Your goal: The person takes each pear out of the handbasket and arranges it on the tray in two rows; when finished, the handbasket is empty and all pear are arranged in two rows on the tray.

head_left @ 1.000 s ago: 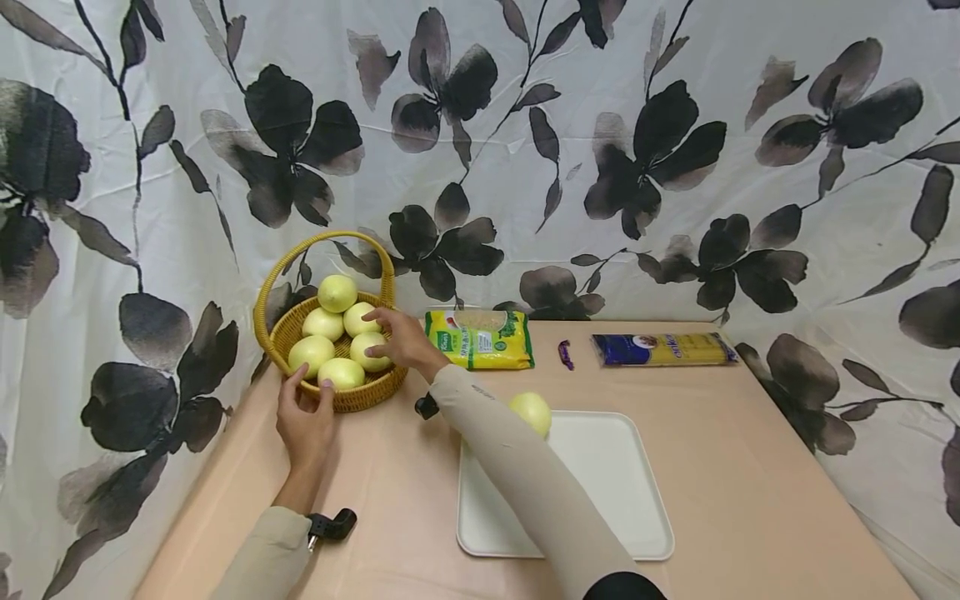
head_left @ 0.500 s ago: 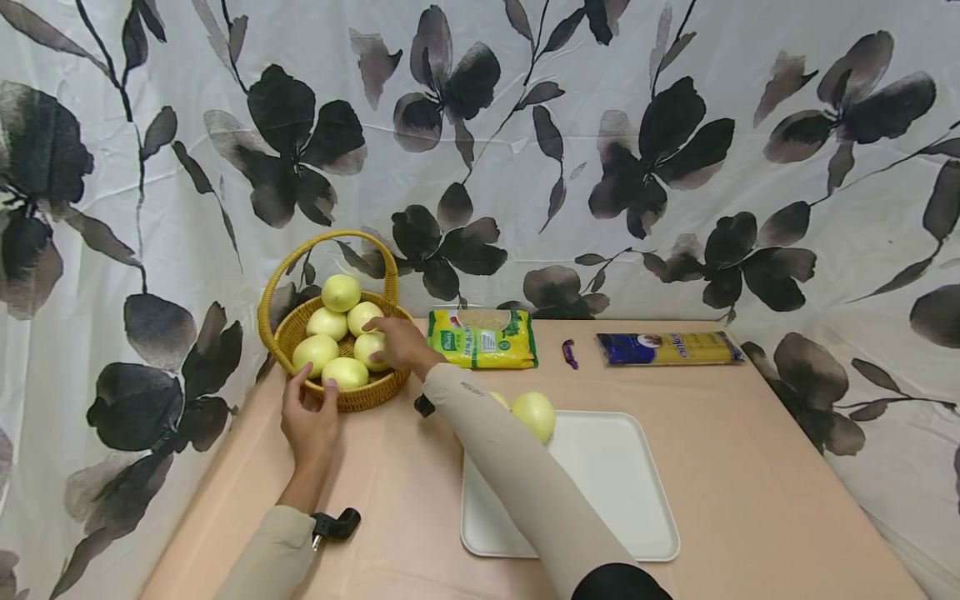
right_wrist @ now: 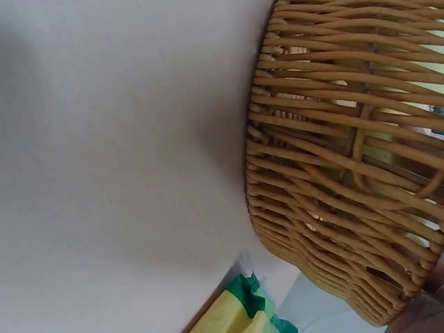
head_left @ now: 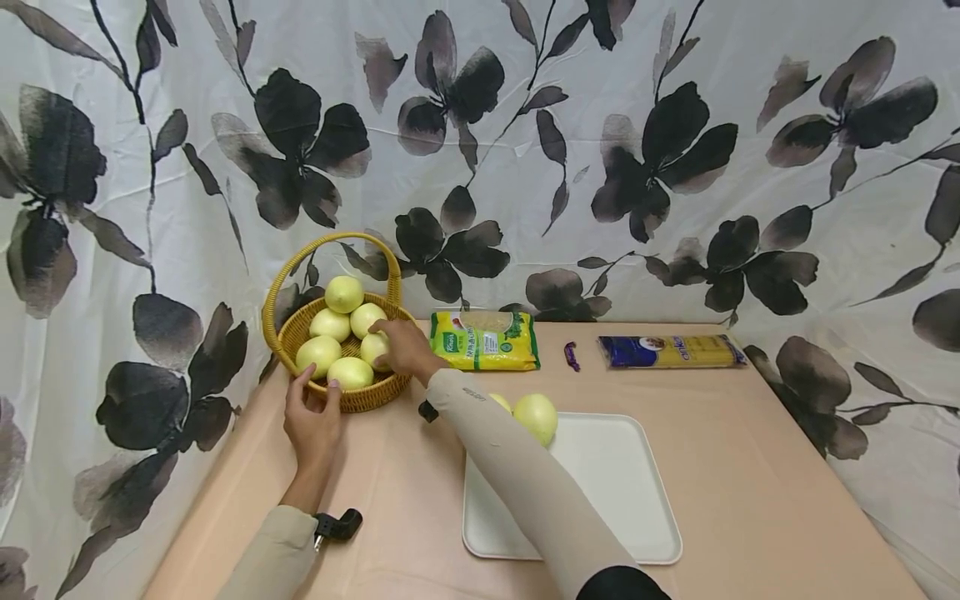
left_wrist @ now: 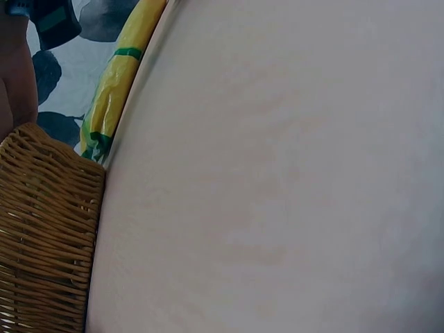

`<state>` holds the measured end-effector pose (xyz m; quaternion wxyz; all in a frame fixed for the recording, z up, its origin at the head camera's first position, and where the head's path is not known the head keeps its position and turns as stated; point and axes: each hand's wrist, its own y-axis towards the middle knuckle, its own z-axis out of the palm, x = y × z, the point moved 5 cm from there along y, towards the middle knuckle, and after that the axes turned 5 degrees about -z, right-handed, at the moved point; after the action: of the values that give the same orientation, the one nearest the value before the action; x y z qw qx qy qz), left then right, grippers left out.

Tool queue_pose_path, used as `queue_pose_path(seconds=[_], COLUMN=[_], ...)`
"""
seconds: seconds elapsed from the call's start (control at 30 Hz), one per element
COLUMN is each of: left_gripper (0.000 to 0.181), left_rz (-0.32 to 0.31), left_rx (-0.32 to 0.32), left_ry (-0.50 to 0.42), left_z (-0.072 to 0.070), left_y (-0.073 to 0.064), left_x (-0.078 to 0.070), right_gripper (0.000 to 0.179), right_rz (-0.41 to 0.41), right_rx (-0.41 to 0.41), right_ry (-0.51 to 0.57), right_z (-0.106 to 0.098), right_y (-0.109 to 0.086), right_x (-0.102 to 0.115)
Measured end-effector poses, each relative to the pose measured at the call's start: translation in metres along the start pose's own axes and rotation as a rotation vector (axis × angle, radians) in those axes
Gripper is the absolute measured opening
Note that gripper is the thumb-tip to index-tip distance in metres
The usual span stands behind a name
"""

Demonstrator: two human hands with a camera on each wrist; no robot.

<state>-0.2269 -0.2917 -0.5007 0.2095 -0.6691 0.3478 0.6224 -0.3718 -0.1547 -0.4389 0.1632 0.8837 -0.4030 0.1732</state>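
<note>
In the head view, a yellow wicker basket (head_left: 367,402) with a tall hooped handle stands at the back left of the table. Several round, pale yellow-green fruits (head_left: 351,373) lie in it; their exact kind is unclear. My right hand (head_left: 407,347) reaches over the basket's right rim, its fingers bent round a fruit (head_left: 372,350) on that side. At the front left rim is my left hand (head_left: 313,425), touching the basket with thumb and forefinger spread. Both wrist views show the basket's woven wall (left_wrist: 48,229) close up, and most of each hand stays hidden there.
A white tray (head_left: 600,492) lies under my right forearm. Two more fruits, one partly hidden (head_left: 536,418), sit at its back left. Behind are a yellow-green packet (head_left: 486,342), a small purple wrapped sweet (head_left: 572,357) and a blue-yellow pasta packet (head_left: 671,352). A flowered curtain (head_left: 525,167) hangs behind.
My right fingers have bent further down round the fruit at the basket's right side. The left hand stays at the rim. The head view has shifted slightly, and a second fruit by the tray now shows.
</note>
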Motion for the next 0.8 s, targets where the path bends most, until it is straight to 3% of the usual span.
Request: queue_pose_path(seconds=[0.3,0.8], left_gripper=[0.051,0.052], left_rz=[-0.004,-0.018], left_rx=[-0.004,-0.005], left_ry=[-0.007,0.025], left_z=[0.000,0.000], left_y=[0.000,-0.002], left_x=[0.001,0.000], right_gripper=[0.059,0.065], right_rz=[-0.033,-0.086], right_rx=[-0.066,-0.203], right_ry=[0.061,0.316], right_z=[-0.017,-0.064], right_y=[-0.006,-0.032], right_x=[0.001,0.009])
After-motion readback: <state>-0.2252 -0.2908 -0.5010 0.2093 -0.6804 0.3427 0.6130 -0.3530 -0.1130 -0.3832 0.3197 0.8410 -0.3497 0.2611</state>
